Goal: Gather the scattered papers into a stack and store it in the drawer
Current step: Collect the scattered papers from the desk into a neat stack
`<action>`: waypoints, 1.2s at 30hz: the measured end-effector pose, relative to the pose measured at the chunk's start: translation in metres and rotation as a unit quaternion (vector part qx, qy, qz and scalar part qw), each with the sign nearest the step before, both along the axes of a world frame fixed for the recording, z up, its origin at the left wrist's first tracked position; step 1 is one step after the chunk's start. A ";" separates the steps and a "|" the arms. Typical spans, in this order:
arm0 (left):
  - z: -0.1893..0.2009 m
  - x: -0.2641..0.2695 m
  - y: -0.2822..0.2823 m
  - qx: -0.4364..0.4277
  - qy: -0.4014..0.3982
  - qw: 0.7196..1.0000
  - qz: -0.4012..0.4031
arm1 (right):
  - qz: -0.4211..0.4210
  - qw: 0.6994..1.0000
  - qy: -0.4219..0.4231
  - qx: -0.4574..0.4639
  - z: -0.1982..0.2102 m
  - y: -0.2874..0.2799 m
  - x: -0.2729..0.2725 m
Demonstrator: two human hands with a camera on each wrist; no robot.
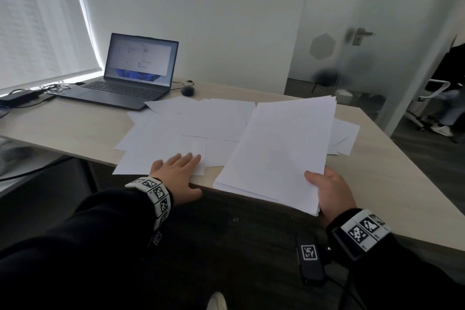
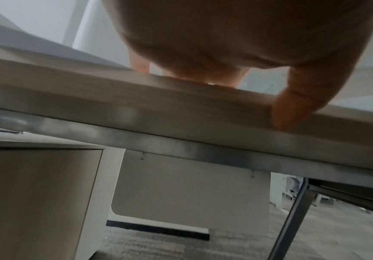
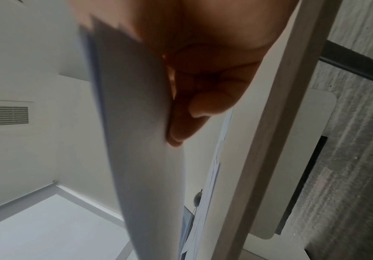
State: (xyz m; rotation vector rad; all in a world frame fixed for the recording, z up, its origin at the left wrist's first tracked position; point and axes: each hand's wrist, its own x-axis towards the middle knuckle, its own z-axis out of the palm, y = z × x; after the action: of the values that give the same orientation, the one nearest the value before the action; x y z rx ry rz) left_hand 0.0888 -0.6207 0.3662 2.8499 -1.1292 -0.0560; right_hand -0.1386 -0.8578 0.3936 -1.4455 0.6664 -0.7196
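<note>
My right hand (image 1: 327, 191) grips the near right corner of a thick stack of white papers (image 1: 279, 151), thumb on top, and holds it tilted above the desk. The right wrist view shows that stack (image 3: 136, 140) edge-on with my fingers (image 3: 181, 123) curled under it. Loose white sheets (image 1: 186, 126) lie scattered across the light wood desk (image 1: 63, 126), and a few more sheets (image 1: 344, 136) show behind the stack. My left hand (image 1: 176, 171) lies flat on the nearest sheet at the desk's front edge, fingers straight. Its thumb (image 2: 292, 105) hangs over the desk edge (image 2: 181, 109).
An open laptop (image 1: 133, 73) and a mouse (image 1: 187, 90) sit at the back of the desk, with cables and a power brick (image 1: 20, 98) at the left. Under the desk stands a light wood cabinet (image 2: 36, 193). A glass door (image 1: 352, 58) is at the right.
</note>
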 end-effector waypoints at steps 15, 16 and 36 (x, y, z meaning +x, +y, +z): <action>-0.008 -0.003 0.069 -0.149 -0.069 0.986 0.013 | -0.054 0.998 0.006 0.017 -0.013 -0.025 0.029; -0.005 -0.002 0.071 -0.150 -0.062 0.987 0.018 | -0.038 0.999 0.017 0.002 -0.012 -0.024 0.029; 0.004 -0.002 0.038 -0.016 -0.086 0.996 0.010 | -0.048 0.999 -0.013 0.012 -0.021 -0.033 0.026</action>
State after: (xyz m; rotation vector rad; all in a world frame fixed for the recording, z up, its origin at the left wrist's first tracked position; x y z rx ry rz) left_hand 0.0871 -0.5823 0.3702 2.8828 -1.1186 0.2093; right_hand -0.1130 -0.8911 0.3729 -1.3872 0.7264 -0.8017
